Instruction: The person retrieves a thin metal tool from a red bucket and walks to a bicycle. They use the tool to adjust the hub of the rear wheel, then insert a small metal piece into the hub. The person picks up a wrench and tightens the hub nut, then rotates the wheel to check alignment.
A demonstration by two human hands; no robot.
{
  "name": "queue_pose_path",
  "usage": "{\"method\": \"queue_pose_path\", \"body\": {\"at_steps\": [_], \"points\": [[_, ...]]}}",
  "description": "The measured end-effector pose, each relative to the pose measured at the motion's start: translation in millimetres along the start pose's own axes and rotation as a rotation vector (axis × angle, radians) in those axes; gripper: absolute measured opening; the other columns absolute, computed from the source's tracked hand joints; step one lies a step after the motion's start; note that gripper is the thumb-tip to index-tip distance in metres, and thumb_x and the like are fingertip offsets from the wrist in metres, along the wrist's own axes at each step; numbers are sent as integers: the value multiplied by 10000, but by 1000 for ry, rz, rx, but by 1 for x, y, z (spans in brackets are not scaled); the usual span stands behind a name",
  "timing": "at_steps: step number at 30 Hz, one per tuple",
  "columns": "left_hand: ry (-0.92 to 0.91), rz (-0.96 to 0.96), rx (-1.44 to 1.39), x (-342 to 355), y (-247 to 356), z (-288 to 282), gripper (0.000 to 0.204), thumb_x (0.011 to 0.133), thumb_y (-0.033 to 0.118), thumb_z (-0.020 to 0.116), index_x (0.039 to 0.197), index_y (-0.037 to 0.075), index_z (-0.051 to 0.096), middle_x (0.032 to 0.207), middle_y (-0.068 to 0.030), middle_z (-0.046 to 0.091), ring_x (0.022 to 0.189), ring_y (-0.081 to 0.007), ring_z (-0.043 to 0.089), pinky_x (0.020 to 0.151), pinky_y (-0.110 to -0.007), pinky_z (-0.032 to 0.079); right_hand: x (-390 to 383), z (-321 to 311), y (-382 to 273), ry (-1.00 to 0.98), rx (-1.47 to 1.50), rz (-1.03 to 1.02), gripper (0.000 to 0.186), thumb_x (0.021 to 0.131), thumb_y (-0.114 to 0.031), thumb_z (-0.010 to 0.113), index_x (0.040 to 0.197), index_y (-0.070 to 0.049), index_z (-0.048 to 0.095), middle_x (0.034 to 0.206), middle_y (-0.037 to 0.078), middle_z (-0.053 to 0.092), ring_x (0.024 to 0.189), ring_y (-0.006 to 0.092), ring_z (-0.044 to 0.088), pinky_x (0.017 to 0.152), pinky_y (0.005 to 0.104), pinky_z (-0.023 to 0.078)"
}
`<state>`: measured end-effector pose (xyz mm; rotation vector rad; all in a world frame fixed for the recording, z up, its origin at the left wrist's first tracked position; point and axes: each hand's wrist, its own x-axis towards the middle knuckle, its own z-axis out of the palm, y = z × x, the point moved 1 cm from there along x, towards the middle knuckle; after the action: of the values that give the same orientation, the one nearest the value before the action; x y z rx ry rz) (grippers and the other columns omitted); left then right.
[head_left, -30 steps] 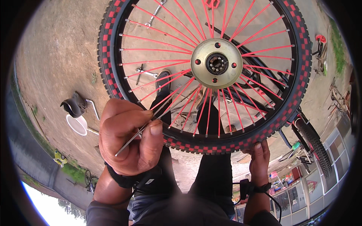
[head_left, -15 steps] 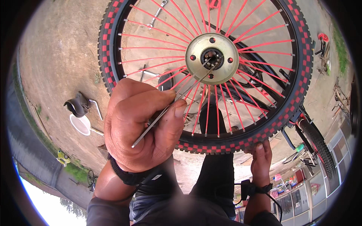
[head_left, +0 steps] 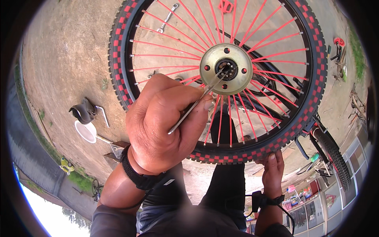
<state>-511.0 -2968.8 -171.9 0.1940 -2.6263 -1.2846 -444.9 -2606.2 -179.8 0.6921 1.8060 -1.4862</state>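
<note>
My left hand (head_left: 164, 122) pinches a pair of thin metal tweezers (head_left: 213, 83) between thumb and fingers. Their tips reach into the bearing ring (head_left: 233, 75) at the centre of a bicycle wheel hub, where small steel balls sit in dark grease. Around that ring is a pale metal hub flange (head_left: 210, 59) with round holes. Red spokes run out to a black rim and a red-and-black checked tyre (head_left: 316, 71). At the near right edge of the wheel, my right hand (head_left: 273, 170) grips the tyre, thumb in sight and fingers partly hidden beneath.
Through the spokes show a wrench (head_left: 167, 17), a red pedal (head_left: 226, 6) and a black bicycle frame (head_left: 272, 93) on the ground. To the left lie a dark curved piece (head_left: 83, 111) and a white bowl-like thing (head_left: 85, 131). Another bicycle tyre (head_left: 331, 154) stands at right.
My left hand and the tweezers have moved right, with the tips still in the hub. The wheel's hub has shifted slightly right and nearer. My right hand keeps its hold on the tyre.
</note>
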Motion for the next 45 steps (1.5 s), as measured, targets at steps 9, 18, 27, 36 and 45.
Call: {"method": "queue_pose_path", "body": {"at_steps": [9, 18, 27, 36, 45], "points": [[6, -4, 52, 7, -8, 24, 243, 810, 67, 823, 989, 86, 660, 812, -72, 590, 587, -237, 608, 511, -349, 491, -1, 4, -3, 6, 22, -2, 452, 1083, -357, 539, 1381, -17, 526, 1070, 69, 718, 904, 148, 703, 792, 308, 569], [10, -29, 96, 12, -7, 37, 220, 815, 71, 812, 947, 83, 637, 810, -70, 577, 591, -250, 607, 509, -359, 494, 0, 7, -4, -1, 57, -5, 432, 1086, -344, 535, 1368, -17, 529, 1078, 76, 718, 920, 158, 710, 795, 311, 576], [-35, -47, 137, 17, -7, 42, 193, 819, 80, 793, 919, 79, 629, 823, -74, 585, 619, -263, 633, 523, -368, 511, -2, 6, 0, 25, 47, 0, 436, 1075, -376, 558, 1339, -30, 544, 1052, 70, 718, 900, 158, 711, 782, 314, 577], [-78, -104, 170, 20, -4, 44, 173, 830, 96, 777, 913, 81, 626, 841, -81, 586, 645, -279, 639, 542, -382, 510, -2, 5, -2, 16, 64, 27, 498, 1038, -394, 610, 1341, -2, 554, 1142, 85, 699, 925, 150, 686, 796, 307, 571], [-69, -84, 177, 20, -5, 45, 184, 822, 95, 782, 911, 85, 620, 830, -82, 582, 640, -284, 636, 538, -387, 512, -1, 5, -2, -1, 68, -9, 414, 1077, -349, 554, 1344, -33, 543, 1063, 76, 713, 902, 165, 704, 774, 317, 572]]}}
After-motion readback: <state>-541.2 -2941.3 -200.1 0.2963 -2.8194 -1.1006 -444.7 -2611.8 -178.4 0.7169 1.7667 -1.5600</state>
